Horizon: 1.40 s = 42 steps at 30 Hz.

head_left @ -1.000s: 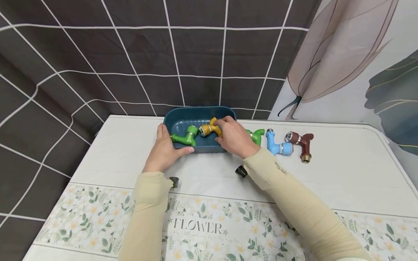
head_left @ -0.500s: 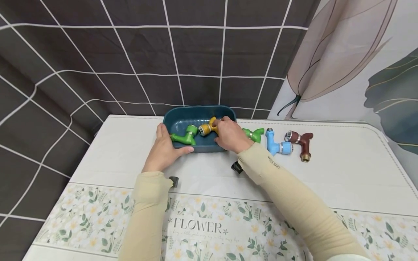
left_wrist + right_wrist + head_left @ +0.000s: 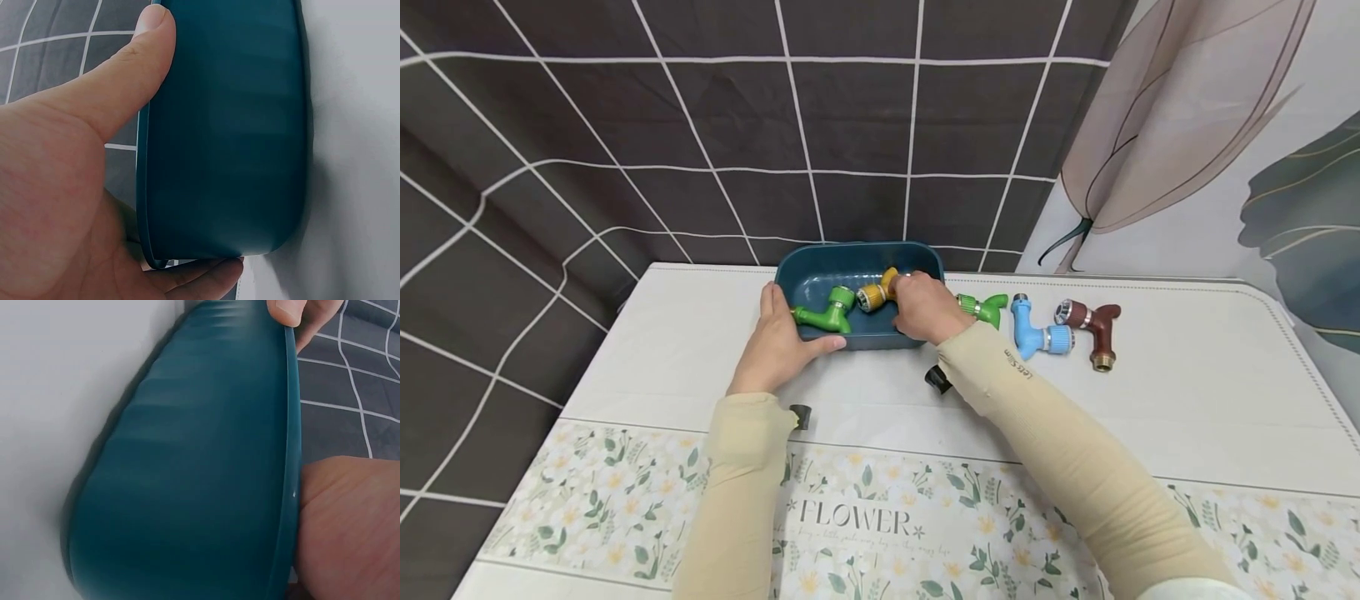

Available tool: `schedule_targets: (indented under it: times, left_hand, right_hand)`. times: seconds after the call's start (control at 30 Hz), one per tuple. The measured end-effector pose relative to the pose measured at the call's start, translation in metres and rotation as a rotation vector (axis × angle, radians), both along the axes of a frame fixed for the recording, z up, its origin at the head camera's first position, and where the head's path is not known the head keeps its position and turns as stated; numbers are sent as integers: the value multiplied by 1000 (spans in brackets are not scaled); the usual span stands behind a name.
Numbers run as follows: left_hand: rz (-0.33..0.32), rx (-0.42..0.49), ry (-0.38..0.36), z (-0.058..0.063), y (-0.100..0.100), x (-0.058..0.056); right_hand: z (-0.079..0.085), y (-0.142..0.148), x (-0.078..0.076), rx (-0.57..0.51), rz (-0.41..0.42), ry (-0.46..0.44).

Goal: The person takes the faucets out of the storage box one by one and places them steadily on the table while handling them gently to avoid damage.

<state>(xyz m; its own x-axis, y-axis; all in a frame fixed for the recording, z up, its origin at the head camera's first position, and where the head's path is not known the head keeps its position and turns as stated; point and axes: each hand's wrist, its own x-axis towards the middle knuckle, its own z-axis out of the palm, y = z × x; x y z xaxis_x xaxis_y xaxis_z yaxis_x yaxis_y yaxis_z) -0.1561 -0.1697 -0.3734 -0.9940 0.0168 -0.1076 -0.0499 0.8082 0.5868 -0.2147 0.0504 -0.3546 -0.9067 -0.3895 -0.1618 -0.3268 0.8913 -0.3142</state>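
Observation:
A dark teal plastic tub (image 3: 880,342) stands against the back wall. My left hand (image 3: 771,350) grips its front left corner; in the left wrist view the thumb lies on the front rim and the fingers (image 3: 206,281) reach around the end. Inside, a green tap (image 3: 827,319) lies at the left with its end on the rim. My right hand (image 3: 925,308) reaches over the front right rim and holds a yellow tap (image 3: 872,297) within the tub. Its fingertips are mostly hidden; in the right wrist view the tub wall (image 3: 187,475) conceals the tap.
Right of the tub, a second green tap (image 3: 990,310), a light blue tap (image 3: 1037,333) and a maroon tap (image 3: 1097,329) lie on the white tabletop (image 3: 1187,375). A dark checked curtain (image 3: 865,117) hangs behind. Small black pieces (image 3: 801,417) show at both cuffs.
My right hand has shifted slightly left and deeper into the tub, around the yellow tap. The left hand and the tub stay in place.

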Motion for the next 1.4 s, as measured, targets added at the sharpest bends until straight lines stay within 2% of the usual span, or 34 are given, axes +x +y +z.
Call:
schedule_targets:
  times: [0.37, 0.63, 0.83, 1.1, 1.4]
  left_hand:
    - [-5, 2, 15, 0, -1, 0]
    - [-12, 2, 16, 1, 0, -1]
    - [-11, 0, 10, 1, -1, 0]
    - [-7, 4, 4, 0, -1, 0]
    - [-8, 6, 2, 0, 0, 1]
  right_hand:
    - [-2, -2, -5, 14, -25, -7]
    - [-5, -5, -9, 25, -76, 2]
    - [-7, -6, -10, 40, -73, 7]
    - [-7, -5, -8, 3, -69, 8]
    - [-7, -1, -6, -51, -63, 69]
